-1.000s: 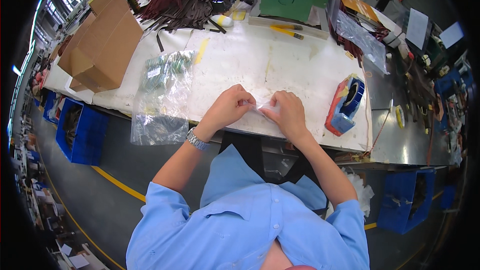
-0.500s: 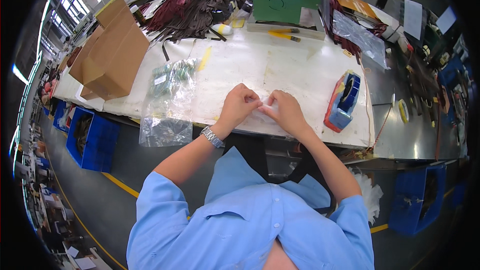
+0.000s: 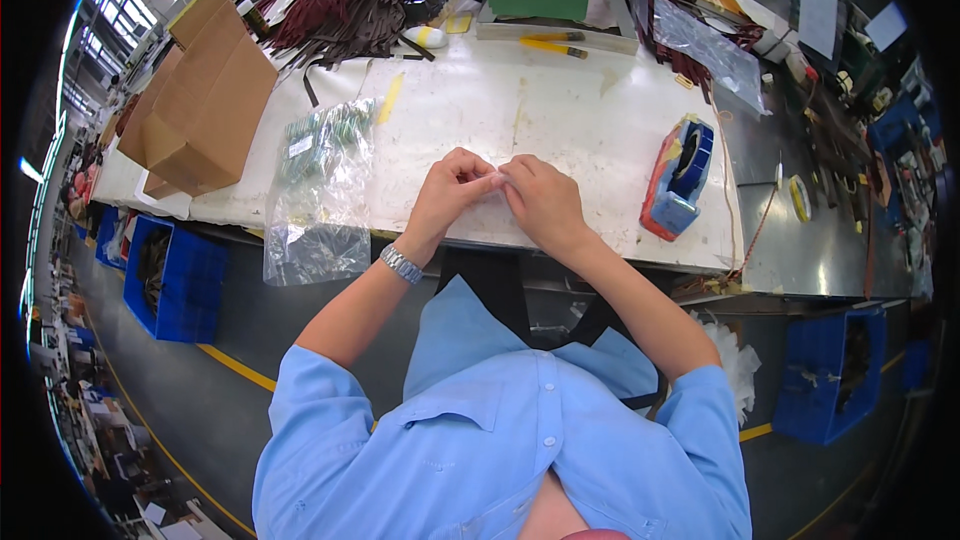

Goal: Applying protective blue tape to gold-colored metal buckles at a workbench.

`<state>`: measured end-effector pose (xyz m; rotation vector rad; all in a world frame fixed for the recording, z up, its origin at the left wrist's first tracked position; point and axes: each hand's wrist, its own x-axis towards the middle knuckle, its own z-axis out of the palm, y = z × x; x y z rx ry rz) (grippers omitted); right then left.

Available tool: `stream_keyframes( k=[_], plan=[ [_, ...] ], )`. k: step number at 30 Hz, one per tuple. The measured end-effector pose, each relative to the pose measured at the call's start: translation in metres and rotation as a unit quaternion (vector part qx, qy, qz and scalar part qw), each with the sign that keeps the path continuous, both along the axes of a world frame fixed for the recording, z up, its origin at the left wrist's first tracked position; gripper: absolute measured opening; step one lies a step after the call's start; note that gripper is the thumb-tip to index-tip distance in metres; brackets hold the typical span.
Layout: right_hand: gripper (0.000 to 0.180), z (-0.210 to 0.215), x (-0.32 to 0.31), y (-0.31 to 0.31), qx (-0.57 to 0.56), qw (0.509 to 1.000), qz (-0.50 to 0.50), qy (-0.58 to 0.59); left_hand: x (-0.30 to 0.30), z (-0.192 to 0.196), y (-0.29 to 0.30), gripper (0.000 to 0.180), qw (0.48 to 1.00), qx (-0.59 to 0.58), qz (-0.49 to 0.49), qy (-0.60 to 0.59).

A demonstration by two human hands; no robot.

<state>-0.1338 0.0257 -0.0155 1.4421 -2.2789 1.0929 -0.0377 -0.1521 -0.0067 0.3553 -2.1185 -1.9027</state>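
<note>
White bench (image 3: 560,120), cluttered workshop. Pinched something small and clear, hard to identify, between both hands' fingers (image 3: 495,180), left of tape dispenser (image 3: 678,178). Best kept low, pinch tight.

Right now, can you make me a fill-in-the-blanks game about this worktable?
1. The left hand and right hand meet fingertip to fingertip over the ____ table.
2. The tape dispenser is red and ____.
3. The cardboard box stands on the person's ____ side.
4. The wristwatch is on the ____ wrist.

Missing words: white; blue; left; left
</note>
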Motion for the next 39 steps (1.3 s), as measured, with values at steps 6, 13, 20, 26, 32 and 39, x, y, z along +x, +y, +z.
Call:
stream_keyframes(
  k=[6,13,20,26,32,39],
  plan=[
    [0.015,-0.003,-0.002,0.003,0.003,0.999,-0.037,0.012,0.001,-0.013,0.016,0.015,0.973,-0.209,0.025,0.092],
    [0.02,-0.002,0.001,0.0,0.027,0.997,-0.067,-0.015,0.016,-0.002,0.041,0.011,0.918,-0.376,0.092,0.09],
    [0.027,-0.002,0.003,0.001,0.033,0.999,-0.033,0.011,0.019,0.006,0.047,0.005,0.926,-0.354,0.106,0.075],
    [0.025,-0.002,0.001,0.0,0.04,0.996,-0.08,-0.027,0.014,-0.014,0.045,0.007,0.938,-0.318,0.092,0.1],
    [0.021,-0.002,-0.001,-0.004,0.021,0.996,-0.075,-0.046,0.014,-0.027,0.029,0.012,0.976,-0.205,0.028,0.061],
    [0.021,-0.004,-0.004,-0.001,0.013,0.996,-0.076,-0.048,0.009,-0.01,0.031,0.019,0.995,-0.086,0.011,-0.049]
  ],
)
